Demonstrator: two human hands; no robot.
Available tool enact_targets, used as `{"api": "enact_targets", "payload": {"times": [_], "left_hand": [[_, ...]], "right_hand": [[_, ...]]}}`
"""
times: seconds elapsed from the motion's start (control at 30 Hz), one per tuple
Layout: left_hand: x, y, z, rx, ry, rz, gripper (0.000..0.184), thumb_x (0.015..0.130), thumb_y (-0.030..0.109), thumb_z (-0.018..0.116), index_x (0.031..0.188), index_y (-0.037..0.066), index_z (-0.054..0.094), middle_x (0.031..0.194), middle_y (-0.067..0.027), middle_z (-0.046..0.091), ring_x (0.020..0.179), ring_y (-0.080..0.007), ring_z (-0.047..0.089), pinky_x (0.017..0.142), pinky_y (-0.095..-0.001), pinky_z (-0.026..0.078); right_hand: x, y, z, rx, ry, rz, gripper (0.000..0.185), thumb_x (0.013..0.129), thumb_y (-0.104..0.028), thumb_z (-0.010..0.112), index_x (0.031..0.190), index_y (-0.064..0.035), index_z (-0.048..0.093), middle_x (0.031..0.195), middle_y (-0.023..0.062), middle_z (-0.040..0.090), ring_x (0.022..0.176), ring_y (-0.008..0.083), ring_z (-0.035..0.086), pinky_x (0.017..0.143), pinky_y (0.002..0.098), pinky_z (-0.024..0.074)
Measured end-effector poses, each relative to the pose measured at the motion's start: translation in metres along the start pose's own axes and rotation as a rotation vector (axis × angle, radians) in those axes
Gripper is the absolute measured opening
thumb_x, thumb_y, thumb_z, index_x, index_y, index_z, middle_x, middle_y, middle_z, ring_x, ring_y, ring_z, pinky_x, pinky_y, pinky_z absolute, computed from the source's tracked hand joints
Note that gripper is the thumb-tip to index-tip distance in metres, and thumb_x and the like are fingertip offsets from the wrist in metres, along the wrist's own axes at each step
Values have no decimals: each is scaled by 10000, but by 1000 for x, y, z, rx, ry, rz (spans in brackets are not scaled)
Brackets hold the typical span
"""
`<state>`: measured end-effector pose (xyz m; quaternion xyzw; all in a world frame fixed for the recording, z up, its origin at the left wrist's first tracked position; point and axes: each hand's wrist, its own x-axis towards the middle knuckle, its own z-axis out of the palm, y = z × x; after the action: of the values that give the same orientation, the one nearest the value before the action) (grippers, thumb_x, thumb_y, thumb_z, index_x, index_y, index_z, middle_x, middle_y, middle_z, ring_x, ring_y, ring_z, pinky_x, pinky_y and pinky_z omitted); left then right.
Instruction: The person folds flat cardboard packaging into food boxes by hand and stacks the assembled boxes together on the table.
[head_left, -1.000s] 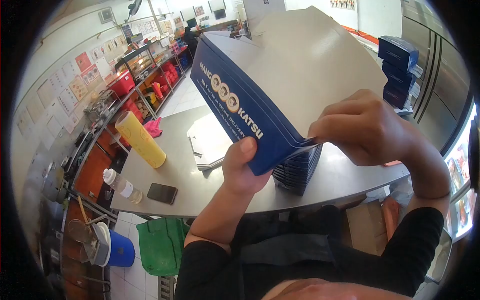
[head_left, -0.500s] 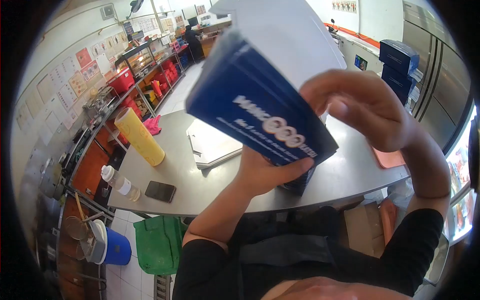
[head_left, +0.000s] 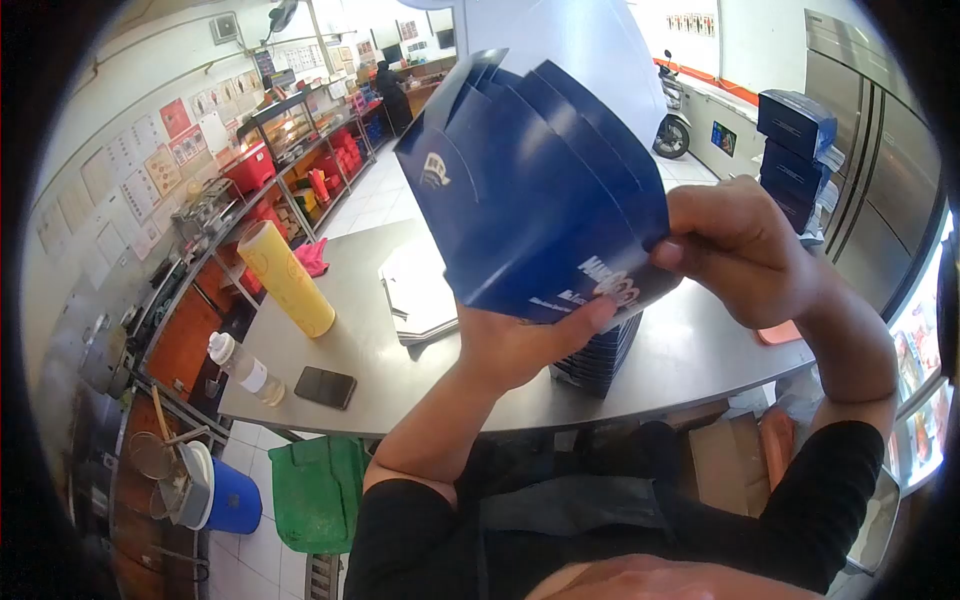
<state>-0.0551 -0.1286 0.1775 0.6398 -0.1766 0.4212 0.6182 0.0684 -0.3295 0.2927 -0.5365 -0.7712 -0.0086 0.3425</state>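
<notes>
A blue printed cardboard food box (head_left: 540, 190), partly folded with its flaps standing up, is raised over the steel table (head_left: 390, 385). My left hand (head_left: 510, 345) grips its lower edge, thumb across the white lettering. At the right edge, my right hand (head_left: 740, 250) pinches the cardboard between thumb and fingers. Behind the blue panels rises a large white panel (head_left: 570, 40); whether it belongs to the same box is hard to tell. Beneath my hands stands a stack of dark folded boxes (head_left: 600, 362), partly covered. White flat cardboard sheets (head_left: 415, 300) lie left of them.
On the table's left are a yellow roll (head_left: 285, 278), a bottle (head_left: 245, 370) and a phone (head_left: 324, 388). Wrapped blue stacks (head_left: 795, 150) stand at right. A green bin (head_left: 318, 490) and blue bucket (head_left: 235, 497) are below. Another person (head_left: 392, 97) stands far back.
The box has turned, so its flaps now fan upward and its lettering sits lower right. My right hand has closed onto its right edge. The white panel behind has shifted.
</notes>
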Motion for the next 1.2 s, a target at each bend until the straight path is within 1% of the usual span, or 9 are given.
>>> {"api": "enact_targets", "payload": {"times": [0.37,0.43,0.6,0.7,0.8,0.87,0.97,1.1,1.2], "left_hand": [[-21,-15,-7,-112,-44,-127,694,781,255,955,1323,-36,631,1272,-182,702,1099,-258,727,939,-347,602],[-22,-23,-15,35,-112,-52,667,795,255,947,1330,-11,648,1279,-167,709,1109,-250,725,957,-353,593],[-19,-11,-15,320,-200,-220,610,845,321,903,1342,51,674,1275,-126,721,1164,-250,707,1016,-376,561],[-18,-17,-17,371,-240,-31,558,861,307,887,1325,68,688,1254,-97,727,1177,-232,693,1041,-371,538],[-18,-21,-15,389,-193,248,482,855,164,894,1290,72,706,1187,-58,751,1095,-187,713,998,-338,546],[-15,-30,-29,676,-228,308,539,860,158,878,1354,89,671,1252,-72,730,1150,-185,697,1018,-349,542],[-1,-46,-23,344,-223,251,903,870,243,885,1560,84,323,1505,-136,500,1350,-252,572,1128,-426,492],[0,-49,-15,232,-222,379,1119,812,224,936,1610,86,164,1554,-172,441,1381,-274,556,1129,-449,502],[8,-41,-39,255,-460,376,1217,751,233,977,1602,95,118,1538,-185,436,1349,-282,582,1114,-441,513]], "right_hand": [[-16,12,-7,-43,64,-77,187,1068,-127,606,1039,33,698,850,156,731,756,202,732,715,345,612],[-13,11,-9,-62,34,-110,187,1065,-122,609,1056,37,706,874,169,750,791,211,753,723,348,617],[-4,2,1,-92,-72,-71,182,1047,-91,625,1122,41,724,928,206,780,850,243,786,745,370,623],[-1,-5,5,-73,-88,-29,190,1027,-49,630,1172,32,722,946,209,780,841,258,787,762,393,625],[-2,3,4,-101,-171,-42,242,1073,-132,587,1199,37,707,952,213,777,839,282,786,761,409,620],[4,-6,1,-102,-160,-80,351,1120,-233,508,1222,50,687,961,217,772,848,274,784,741,391,614],[11,-6,18,137,57,-97,498,1158,-350,418,1296,76,635,1031,185,757,886,238,761,782,343,596],[20,-31,13,201,28,291,593,1164,-433,384,1372,88,577,1072,150,749,939,186,748,857,293,594],[25,-37,16,250,-21,431,617,1157,-470,402,1372,82,575,1065,140,750,952,168,752,872,284,603]]}}
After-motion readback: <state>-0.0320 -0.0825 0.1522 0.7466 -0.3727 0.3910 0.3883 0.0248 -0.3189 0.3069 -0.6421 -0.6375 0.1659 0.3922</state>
